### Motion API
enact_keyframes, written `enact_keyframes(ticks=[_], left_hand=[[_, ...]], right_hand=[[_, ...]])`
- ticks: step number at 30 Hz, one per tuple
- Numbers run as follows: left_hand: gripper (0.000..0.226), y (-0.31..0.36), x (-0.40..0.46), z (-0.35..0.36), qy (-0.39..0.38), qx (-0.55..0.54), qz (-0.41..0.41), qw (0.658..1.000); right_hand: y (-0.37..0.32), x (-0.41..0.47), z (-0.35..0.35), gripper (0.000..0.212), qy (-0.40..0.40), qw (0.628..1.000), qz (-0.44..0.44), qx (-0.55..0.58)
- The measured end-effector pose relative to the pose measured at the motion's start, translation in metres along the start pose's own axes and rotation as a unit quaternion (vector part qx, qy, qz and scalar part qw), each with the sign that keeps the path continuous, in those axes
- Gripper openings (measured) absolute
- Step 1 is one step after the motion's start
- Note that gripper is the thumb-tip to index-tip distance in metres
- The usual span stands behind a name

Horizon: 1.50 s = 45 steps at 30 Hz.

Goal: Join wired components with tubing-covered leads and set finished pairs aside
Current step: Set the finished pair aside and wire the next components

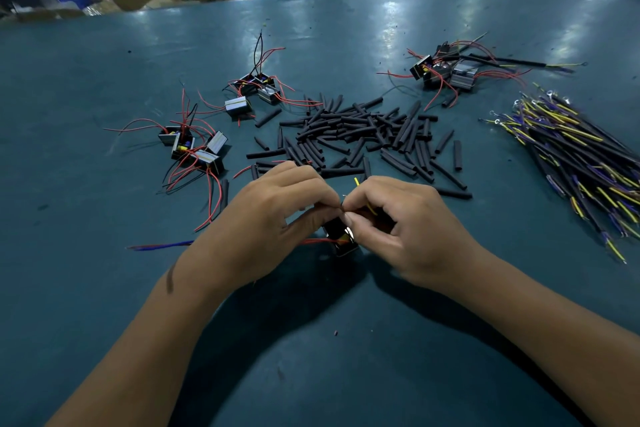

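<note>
Step in hand: joining wire ends at table centre-front.
L hand and R hand pinch yellow lead above component; next prob. needs tubing sleeved over joint.

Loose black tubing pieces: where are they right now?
In the head view, the loose black tubing pieces lie heaped mid-table, just beyond both hands, left of the bundle of yellow-and-purple leads.
</note>
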<state>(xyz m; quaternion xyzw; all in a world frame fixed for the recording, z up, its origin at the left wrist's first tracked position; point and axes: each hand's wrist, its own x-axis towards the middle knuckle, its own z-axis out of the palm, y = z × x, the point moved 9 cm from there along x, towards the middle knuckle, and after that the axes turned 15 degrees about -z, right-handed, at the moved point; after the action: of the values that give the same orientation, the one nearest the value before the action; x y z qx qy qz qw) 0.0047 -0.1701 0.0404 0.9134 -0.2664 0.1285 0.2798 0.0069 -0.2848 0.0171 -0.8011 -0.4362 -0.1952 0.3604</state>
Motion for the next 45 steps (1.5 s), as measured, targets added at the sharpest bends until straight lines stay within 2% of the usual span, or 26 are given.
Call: enact_keyframes(ticks=[3,6,8,11,14,17,19,20,22,25,26,27,30,36,45], left_hand=[[0.008,-0.005,0.0,0.005,-0.032,-0.048,-0.047,0.997],[0.014,-0.017,-0.002,0.015,-0.087,-0.131,-0.142,0.977],[0.018,-0.025,-0.004,0.022,-0.121,-0.199,-0.208,0.95],[0.024,-0.03,-0.008,0.029,-0.131,-0.276,-0.294,0.906],[0.026,-0.035,-0.015,0.037,-0.127,-0.354,-0.388,0.841],[0.025,-0.034,-0.022,0.045,-0.158,-0.402,-0.437,0.79],[0.028,-0.034,-0.023,0.049,-0.177,-0.4,-0.446,0.781],[0.031,-0.035,-0.023,0.049,-0.176,-0.388,-0.444,0.789],[0.036,-0.038,-0.017,0.041,-0.148,-0.333,-0.407,0.837],[0.013,-0.028,-0.005,0.015,-0.077,-0.182,-0.249,0.948],[0.004,-0.022,-0.003,0.007,-0.054,-0.136,-0.194,0.97],[0.005,-0.016,-0.002,0.001,-0.036,-0.1,-0.148,0.983],[0.007,-0.007,-0.001,-0.001,-0.015,-0.048,-0.068,0.996],[0.016,0.002,-0.001,0.001,0.029,0.03,0.007,0.999],[0.023,0.008,-0.002,0.005,0.029,0.083,0.027,0.996]], right_hand=[[-0.001,0.0,-0.001,0.004,0.005,1.0,-0.001,0.002],[-0.002,0.0,-0.001,0.003,0.008,1.0,0.0,0.004],[-0.004,0.0,-0.001,0.004,0.006,1.0,-0.002,0.001],[-0.006,0.001,0.0,0.005,0.002,1.0,-0.004,-0.006],[-0.008,0.0,0.0,0.006,-0.002,1.0,-0.005,-0.009],[-0.013,0.001,0.003,0.008,-0.013,0.999,-0.019,-0.031],[-0.013,0.001,0.005,0.009,-0.017,0.999,-0.022,-0.037],[-0.012,0.001,0.005,0.009,-0.016,0.999,-0.016,-0.032],[-0.006,0.0,0.004,0.007,-0.01,1.0,0.003,-0.01],[0.002,-0.001,-0.001,0.007,-0.001,1.0,0.024,0.011],[0.004,-0.002,-0.002,0.007,0.0,0.999,0.029,0.016],[0.005,-0.002,-0.002,0.007,0.001,0.999,0.034,0.023],[0.006,-0.002,0.0,0.007,0.003,0.998,0.042,0.039],[0.009,-0.003,-0.001,0.008,0.003,0.997,0.052,0.054],[0.009,-0.005,0.0,0.005,0.009,0.995,0.054,0.081]])
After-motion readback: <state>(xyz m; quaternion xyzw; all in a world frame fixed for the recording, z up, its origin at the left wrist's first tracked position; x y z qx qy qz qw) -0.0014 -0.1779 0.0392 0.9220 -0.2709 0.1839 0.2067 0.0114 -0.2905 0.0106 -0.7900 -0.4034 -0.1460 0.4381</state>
